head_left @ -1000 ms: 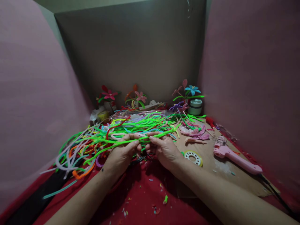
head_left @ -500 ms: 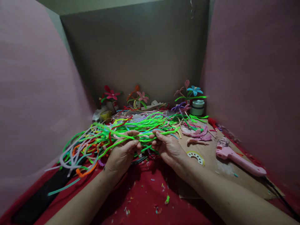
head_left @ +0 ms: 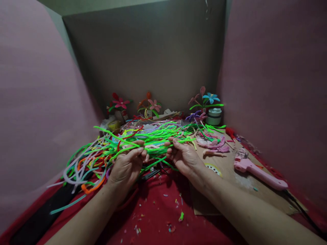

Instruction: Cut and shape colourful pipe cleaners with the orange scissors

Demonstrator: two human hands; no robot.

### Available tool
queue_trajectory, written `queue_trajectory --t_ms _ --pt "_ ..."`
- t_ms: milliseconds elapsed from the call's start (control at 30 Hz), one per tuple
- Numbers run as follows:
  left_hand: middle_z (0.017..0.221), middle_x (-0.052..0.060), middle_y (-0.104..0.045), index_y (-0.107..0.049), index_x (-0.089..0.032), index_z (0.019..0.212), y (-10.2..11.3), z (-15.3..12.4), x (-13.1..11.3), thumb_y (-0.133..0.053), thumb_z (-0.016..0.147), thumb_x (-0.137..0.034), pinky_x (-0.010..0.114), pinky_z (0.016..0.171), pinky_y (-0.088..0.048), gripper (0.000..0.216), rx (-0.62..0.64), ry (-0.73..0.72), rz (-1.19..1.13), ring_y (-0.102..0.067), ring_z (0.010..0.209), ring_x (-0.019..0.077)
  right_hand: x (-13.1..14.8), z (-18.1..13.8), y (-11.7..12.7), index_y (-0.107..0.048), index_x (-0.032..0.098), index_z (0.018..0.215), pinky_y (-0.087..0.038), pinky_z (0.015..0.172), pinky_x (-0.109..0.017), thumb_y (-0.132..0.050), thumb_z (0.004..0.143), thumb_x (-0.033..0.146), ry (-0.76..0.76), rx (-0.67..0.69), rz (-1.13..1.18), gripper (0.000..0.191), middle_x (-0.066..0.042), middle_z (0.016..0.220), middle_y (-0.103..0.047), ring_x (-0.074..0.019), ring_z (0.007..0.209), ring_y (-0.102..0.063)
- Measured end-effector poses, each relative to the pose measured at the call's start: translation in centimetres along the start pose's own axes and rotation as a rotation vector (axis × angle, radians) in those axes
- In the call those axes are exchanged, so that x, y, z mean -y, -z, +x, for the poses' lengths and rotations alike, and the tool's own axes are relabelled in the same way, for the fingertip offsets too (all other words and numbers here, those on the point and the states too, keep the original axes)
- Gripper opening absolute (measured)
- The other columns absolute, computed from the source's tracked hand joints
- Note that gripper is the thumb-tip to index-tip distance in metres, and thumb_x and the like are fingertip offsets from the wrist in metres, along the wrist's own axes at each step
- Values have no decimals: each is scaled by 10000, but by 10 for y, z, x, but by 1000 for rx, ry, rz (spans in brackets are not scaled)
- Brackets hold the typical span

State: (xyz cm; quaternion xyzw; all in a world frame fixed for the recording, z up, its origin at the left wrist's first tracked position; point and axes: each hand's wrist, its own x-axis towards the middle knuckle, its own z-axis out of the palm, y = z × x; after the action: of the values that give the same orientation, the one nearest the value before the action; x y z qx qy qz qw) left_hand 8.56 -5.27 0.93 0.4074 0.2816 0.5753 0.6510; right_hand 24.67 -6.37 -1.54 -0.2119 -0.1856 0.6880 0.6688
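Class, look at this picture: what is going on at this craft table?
A person is handling a heap of coloured pipe cleaners. The left hand and the right hand, close together, each pinch green pipe cleaners raised above the heap. Pipe-cleaner flowers stand along the back wall, and a pink glue gun lies on cardboard to the right.

Both hands grip a tangled heap of pipe cleaners: the left hand and right hand pinch green strands. A pink glue gun lies well apart on cardboard.
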Motion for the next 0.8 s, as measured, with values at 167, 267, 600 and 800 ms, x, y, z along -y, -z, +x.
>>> queue_trajectory --t_ms 167,267,600,800 --pt "675 -4 -584 -636 -128 776 4 4 0 -657 673 -74 216 491 -448 118 -6 -61 -40 -539 562 90 1 1 0 -654 114 782 -477 497 -209 -600 769 156 -9 -28 -13 69 -40 657 -678 -90 477 -566" --pt "725 9 -599 -634 -116 776 7 7 1 -638 716 -98 222 470 -457 62 -55 -64 -89 -546 568 97 0 2 1 -658 113 779 -482 491 -215 -619 766 182 11 -9 -6 80 -35 631 -666 -101 484 -576" --pt "812 85 -672 -637 -110 739 13 15 -5 -516 833 -149 199 493 -479 158 -91 -60 -142 -574 574 100 3 2 -1 -647 129 763 -509 533 -235 -507 857 192 48 -20 -18 180 -61 762 -705 -133 587 -642" --pt "687 39 -648 -626 -127 705 17 18 -14 -593 789 -186 201 555 -480 107 -133 -222 -64 -590 642 116 5 0 -5 -626 121 733 -496 511 -220 -403 896 135 76 -137 -53 276 -61 678 -699 -128 550 -641"
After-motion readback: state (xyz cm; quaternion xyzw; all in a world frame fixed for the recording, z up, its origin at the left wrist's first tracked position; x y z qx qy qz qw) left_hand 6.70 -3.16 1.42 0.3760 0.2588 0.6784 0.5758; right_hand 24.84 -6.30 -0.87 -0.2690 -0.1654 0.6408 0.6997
